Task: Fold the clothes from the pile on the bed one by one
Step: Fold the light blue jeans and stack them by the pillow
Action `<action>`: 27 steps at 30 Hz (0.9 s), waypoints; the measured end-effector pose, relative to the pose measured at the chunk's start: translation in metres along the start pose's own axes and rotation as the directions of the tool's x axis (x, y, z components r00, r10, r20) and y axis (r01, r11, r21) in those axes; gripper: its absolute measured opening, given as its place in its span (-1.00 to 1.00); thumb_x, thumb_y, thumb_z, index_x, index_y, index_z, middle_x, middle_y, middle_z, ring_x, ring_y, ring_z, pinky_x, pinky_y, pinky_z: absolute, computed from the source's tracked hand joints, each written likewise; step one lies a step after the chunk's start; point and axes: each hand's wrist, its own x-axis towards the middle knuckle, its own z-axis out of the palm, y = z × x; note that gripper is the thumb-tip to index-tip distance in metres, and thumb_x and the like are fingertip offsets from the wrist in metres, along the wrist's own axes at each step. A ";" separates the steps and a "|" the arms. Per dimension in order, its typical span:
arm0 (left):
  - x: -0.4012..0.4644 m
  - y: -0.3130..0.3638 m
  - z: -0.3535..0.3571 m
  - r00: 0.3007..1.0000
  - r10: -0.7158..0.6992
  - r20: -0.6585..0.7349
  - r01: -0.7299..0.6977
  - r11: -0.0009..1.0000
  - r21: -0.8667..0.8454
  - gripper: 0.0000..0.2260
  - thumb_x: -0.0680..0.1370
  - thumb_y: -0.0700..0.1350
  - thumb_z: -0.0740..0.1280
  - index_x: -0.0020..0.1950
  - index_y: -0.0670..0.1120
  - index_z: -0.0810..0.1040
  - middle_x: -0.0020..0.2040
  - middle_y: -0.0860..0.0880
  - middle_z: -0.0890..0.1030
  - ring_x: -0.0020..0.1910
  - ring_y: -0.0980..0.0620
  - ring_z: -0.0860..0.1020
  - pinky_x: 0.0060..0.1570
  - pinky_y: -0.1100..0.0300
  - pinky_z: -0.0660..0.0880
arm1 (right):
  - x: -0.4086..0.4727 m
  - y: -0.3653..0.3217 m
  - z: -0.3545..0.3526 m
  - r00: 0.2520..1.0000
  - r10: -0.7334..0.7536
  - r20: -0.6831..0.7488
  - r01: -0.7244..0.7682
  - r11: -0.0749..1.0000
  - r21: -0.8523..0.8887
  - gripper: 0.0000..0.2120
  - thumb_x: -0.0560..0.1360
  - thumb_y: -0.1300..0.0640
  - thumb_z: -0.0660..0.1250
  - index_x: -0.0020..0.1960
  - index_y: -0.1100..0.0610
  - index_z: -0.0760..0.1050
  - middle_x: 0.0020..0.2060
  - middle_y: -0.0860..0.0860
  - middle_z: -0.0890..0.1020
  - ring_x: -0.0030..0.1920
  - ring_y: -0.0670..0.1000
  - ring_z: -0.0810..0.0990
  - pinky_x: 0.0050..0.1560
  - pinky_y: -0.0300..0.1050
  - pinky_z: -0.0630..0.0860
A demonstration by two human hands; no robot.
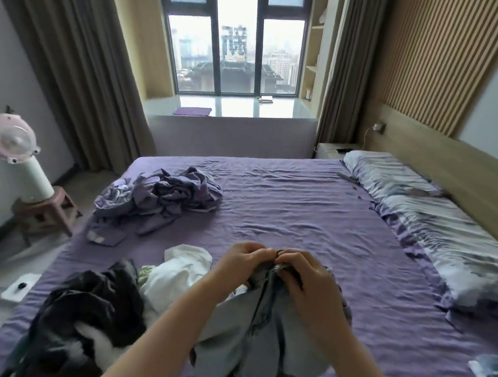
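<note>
- left hand [242, 262] and right hand [300, 277] side by side, both pinching blue jeans [260, 338] top edge
- jeans' long axis hangs toward bed [315, 213] near edge
- pile [102, 305] nearer left hand

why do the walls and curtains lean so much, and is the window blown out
Head view: wide-angle distortion tilts the curtains and slatted wall panel outward; the window is overexposed at the top, skyline hazy; both hands on the light blue garment look slightly soft.
</note>
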 end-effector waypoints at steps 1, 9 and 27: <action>-0.004 0.005 -0.003 1.000 -0.006 -0.014 0.006 1.000 0.001 -0.82 0.54 -0.18 0.32 -0.27 -0.14 0.50 -0.39 -0.08 0.35 -0.45 0.09 0.31 -0.51 0.28 0.26 | 0.003 -0.003 -0.003 1.000 -0.018 0.011 0.018 1.000 0.004 -0.86 0.48 0.03 0.19 0.02 -0.06 0.47 -0.02 -0.08 0.63 -0.05 -0.09 0.55 -0.01 -0.45 0.36; -0.038 0.033 -0.033 0.990 0.107 0.087 -0.118 0.984 0.131 -0.80 0.25 0.00 0.33 -0.38 -0.14 0.49 -0.40 -0.01 0.32 -0.37 0.08 0.29 -0.36 0.19 0.19 | 0.024 -0.033 -0.021 0.985 -0.100 0.142 0.086 0.991 0.100 -0.74 0.45 -0.09 0.23 0.01 0.02 0.58 -0.09 -0.13 0.64 -0.10 -0.09 0.59 -0.06 -0.20 0.48; -0.078 -0.003 -0.089 0.978 0.200 0.064 -0.209 0.957 0.201 -0.74 0.35 -0.04 0.53 -0.40 0.00 0.47 -0.44 0.12 0.30 -0.42 0.13 0.26 -0.40 0.20 0.18 | 0.034 -0.098 -0.002 0.905 0.057 0.422 -0.200 0.932 0.303 -0.91 0.44 0.16 0.44 -0.17 -0.03 0.59 -0.27 -0.08 0.64 -0.22 -0.16 0.56 -0.13 -0.19 0.47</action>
